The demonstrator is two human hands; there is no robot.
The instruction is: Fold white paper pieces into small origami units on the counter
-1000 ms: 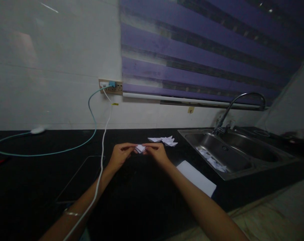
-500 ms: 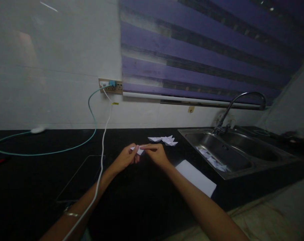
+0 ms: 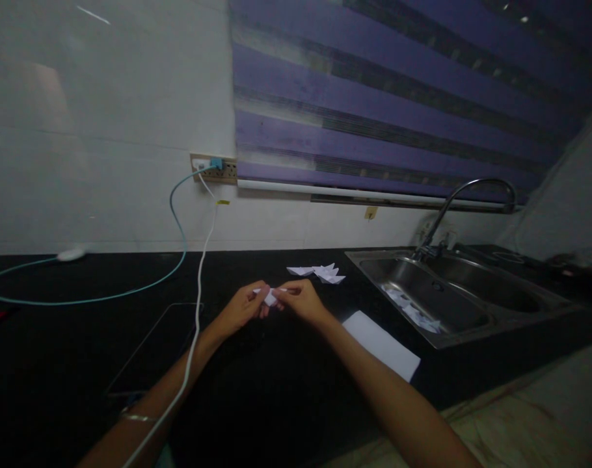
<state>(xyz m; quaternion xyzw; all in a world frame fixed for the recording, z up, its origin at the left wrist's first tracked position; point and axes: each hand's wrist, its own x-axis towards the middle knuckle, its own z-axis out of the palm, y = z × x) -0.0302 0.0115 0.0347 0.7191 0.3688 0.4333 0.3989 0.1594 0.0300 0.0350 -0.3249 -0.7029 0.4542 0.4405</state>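
Note:
A small folded white paper [image 3: 270, 298] is held between my two hands above the black counter. My left hand [image 3: 244, 307] pinches its left side, with the thumb on top. At its right side my right hand [image 3: 300, 300] closes thumb and fingers on the paper. Just beyond my hands lie several folded paper boats [image 3: 328, 273] in a small group. To the right, partly behind my right forearm, is a stack of white paper sheets [image 3: 381, 344].
A steel double sink [image 3: 452, 296] with a curved tap [image 3: 440, 218] is on the right; folded white papers [image 3: 413, 312] lie along its near-left wall. A white cable [image 3: 198, 279] hangs across my left forearm. A teal cable [image 3: 105, 299] loops over the counter's left side.
My right fingers have shifted on the folded paper, the thumb now lower on its near face. Both hands stay in nearly the same place.

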